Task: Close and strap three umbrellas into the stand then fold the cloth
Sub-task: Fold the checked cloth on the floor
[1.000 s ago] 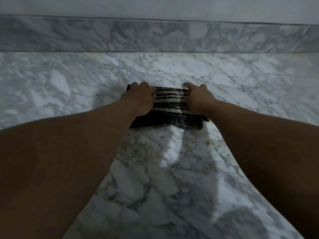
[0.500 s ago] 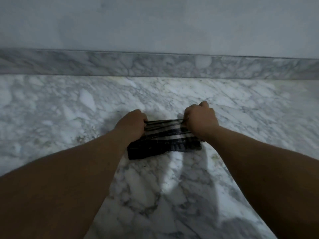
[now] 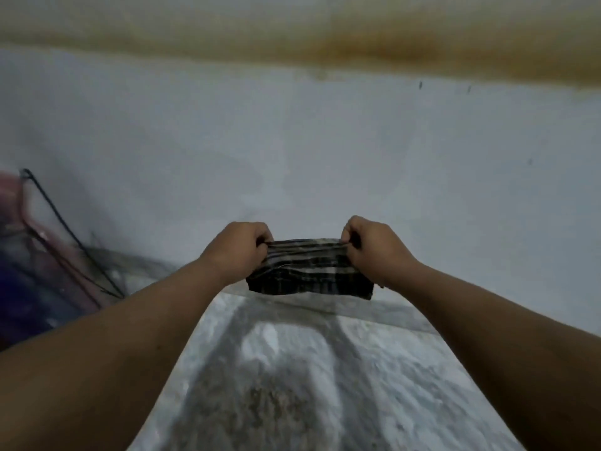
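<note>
A dark cloth (image 3: pixel 309 275) with pale stripes, folded into a small rectangle, hangs in the air above the marble floor (image 3: pixel 292 369). My left hand (image 3: pixel 239 249) pinches its upper left corner and my right hand (image 3: pixel 374 245) pinches its upper right corner, stretching the top edge level between them. At the far left edge, blurred, lies a pink and blue umbrella canopy (image 3: pixel 29 271) with thin dark ribs; whether it is strapped cannot be told. No stand is in view.
A pale grey wall (image 3: pixel 292 151) rises straight ahead, with a brownish band (image 3: pixel 325 37) across the top. A marble skirting runs along the foot of the wall behind the cloth.
Both hands have lifted the folded cloth off the floor and hold it up in front of the wall. The view has tilted upward, bringing the umbrella canopy into sight at left.
</note>
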